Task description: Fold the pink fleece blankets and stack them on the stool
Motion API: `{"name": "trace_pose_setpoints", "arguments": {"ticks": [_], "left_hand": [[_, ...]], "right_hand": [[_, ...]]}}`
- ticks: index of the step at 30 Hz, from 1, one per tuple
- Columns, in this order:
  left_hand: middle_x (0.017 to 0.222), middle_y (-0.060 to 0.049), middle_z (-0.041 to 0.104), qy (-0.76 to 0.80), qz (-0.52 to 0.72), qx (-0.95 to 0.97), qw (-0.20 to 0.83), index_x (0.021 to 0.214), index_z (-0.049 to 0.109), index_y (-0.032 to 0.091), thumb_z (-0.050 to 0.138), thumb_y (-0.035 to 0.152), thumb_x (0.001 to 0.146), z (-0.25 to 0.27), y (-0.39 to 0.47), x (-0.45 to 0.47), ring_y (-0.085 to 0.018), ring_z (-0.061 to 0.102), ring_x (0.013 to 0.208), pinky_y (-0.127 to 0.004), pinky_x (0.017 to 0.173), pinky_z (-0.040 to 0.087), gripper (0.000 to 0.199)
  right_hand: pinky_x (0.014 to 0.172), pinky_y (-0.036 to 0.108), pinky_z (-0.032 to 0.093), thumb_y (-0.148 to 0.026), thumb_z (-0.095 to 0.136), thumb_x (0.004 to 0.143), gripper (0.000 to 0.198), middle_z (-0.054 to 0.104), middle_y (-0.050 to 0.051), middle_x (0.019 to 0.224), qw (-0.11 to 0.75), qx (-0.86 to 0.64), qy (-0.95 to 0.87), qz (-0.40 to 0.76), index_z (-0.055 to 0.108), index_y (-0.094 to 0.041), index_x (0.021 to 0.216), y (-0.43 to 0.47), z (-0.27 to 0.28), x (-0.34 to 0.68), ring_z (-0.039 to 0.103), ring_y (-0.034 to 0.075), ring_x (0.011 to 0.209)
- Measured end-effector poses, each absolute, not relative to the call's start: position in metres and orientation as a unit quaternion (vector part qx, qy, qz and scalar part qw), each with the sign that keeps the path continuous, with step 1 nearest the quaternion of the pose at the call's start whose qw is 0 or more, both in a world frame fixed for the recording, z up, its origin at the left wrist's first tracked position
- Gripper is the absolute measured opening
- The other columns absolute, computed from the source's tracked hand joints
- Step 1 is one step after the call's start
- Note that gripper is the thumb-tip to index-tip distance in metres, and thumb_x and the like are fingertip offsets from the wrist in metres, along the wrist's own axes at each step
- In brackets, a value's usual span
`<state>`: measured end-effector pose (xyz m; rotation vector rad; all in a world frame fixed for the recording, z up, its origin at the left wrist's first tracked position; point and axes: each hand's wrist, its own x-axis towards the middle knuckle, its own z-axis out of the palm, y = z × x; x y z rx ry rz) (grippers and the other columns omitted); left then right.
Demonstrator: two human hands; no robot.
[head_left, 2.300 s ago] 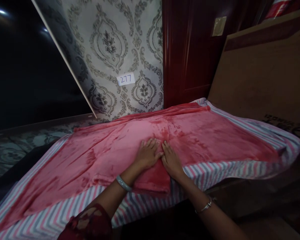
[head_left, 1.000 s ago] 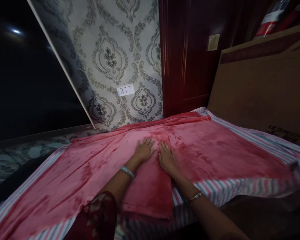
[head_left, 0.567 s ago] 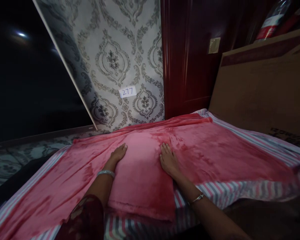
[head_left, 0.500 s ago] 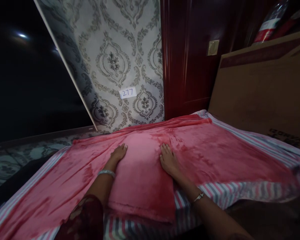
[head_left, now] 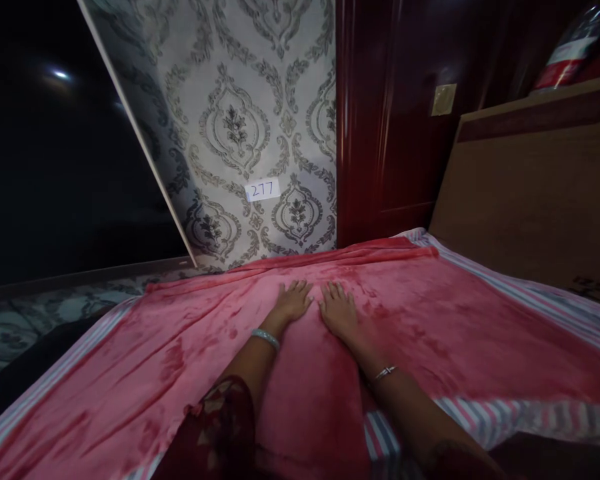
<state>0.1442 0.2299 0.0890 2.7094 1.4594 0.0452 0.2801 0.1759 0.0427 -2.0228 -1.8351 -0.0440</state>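
Observation:
A pink plush blanket point(head_left: 460, 313) is spread over a striped cloth point(head_left: 485, 417), with a doubled panel of it running toward me in the middle. My left hand point(head_left: 294, 301) lies flat on that panel near its far end, fingers outstretched. Just to its right, my right hand point(head_left: 339, 310) rests palm down on the blanket with its fingers spread. A small gap separates the two hands. Creases and darker brushed patches mark the blanket's left part. My forearms cover some of the near fabric.
Patterned wallpaper with a paper label point(head_left: 263, 189) reading 277 stands behind the blanket. A dark screen point(head_left: 75, 167) is at left. Dark red wood panelling point(head_left: 380, 133) and a large cardboard box point(head_left: 535, 187) stand at right, with a plastic bottle point(head_left: 570, 53) above the box.
My left hand has slid right across the folded panel, coming close to my right hand. My right hand has stayed about in place on the blanket. The view has shifted slightly.

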Motion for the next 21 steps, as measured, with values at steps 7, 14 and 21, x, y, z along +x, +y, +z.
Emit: {"name": "trace_pose_setpoints", "arguments": {"ticks": [7, 14, 21], "left_hand": [[0.163, -0.008, 0.025, 0.537, 0.021, 0.842, 0.05, 0.152, 0.035, 0.027, 0.026, 0.055, 0.096, 0.081, 0.258, 0.109, -0.03, 0.016, 0.151, -0.064, 0.118, 0.009, 0.063], [0.162, -0.007, 0.025, 0.599, 0.028, 0.795, 0.094, 0.155, 0.026, 0.016, 0.015, 0.044, 0.099, 0.071, 0.27, 0.029, -0.015, 0.023, 0.149, -0.034, 0.12, 0.022, 0.064], [0.155, -0.009, 0.04, 0.619, 0.01, 0.779, 0.104, 0.149, 0.04, 0.013, 0.014, 0.055, 0.098, 0.086, 0.235, 0.001, -0.02, 0.036, 0.144, -0.031, 0.117, 0.028, 0.071]], "right_hand": [[0.116, 0.054, 0.022, -0.029, 0.034, 0.099, 0.053, 0.034, 0.014, 0.158, 0.197, -0.728, -0.656, -0.015, 0.043, -0.013, 0.149, 0.175, 0.038, 0.282, 0.025, 0.031, 0.147], [0.116, 0.055, 0.022, -0.029, 0.033, 0.099, 0.054, 0.036, 0.014, 0.157, 0.2, -0.723, -0.661, -0.021, 0.042, -0.01, 0.149, 0.173, 0.039, 0.283, 0.027, 0.031, 0.146], [0.117, 0.054, 0.02, -0.028, 0.033, 0.099, 0.054, 0.034, 0.014, 0.158, 0.204, -0.726, -0.657, -0.011, 0.041, -0.01, 0.149, 0.171, 0.038, 0.285, 0.025, 0.031, 0.146]]}}
